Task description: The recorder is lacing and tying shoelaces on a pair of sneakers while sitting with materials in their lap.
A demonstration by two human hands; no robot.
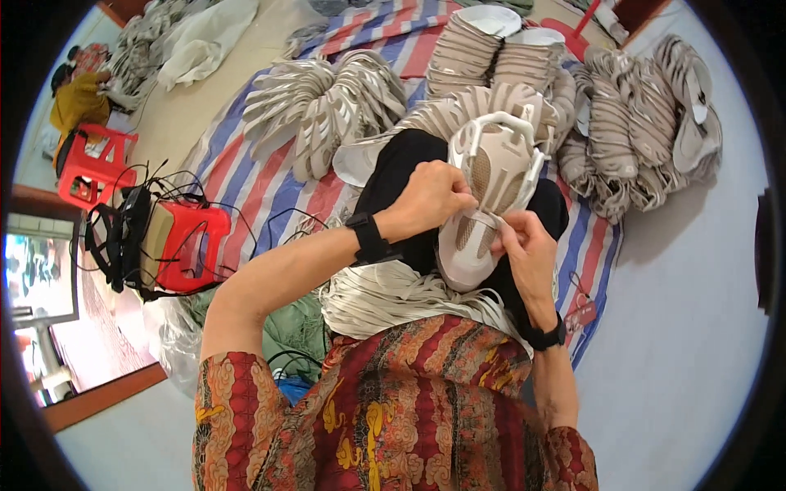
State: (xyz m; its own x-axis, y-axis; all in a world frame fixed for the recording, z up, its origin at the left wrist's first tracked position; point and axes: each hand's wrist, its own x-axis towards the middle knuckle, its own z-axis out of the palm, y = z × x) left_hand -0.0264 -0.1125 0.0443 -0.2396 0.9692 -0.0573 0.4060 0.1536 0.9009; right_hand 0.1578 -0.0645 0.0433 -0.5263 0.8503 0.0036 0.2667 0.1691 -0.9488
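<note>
Beige shoe upper: centre of the frame, held up over the person's black-clad lap, white frame-like edging toward the top.
Left hand: just left of the shoe upper, fingers closed on its left edge; black wristband on the forearm.
Right hand: lower right of the shoe upper, fingers pinched on a thin pale strip at its lower part; black band on the wrist.
Bundle of pale flat laces: lying across the lap, below the hands.
Stacks of beige shoe uppers: fanned in rows across the upper centre and upper right, on a striped red, white and blue tarp spread on the floor.
Red plastic stools: left of the frame, one tangled with black cables.
Red tag: on the tarp, right of the right wrist.
</note>
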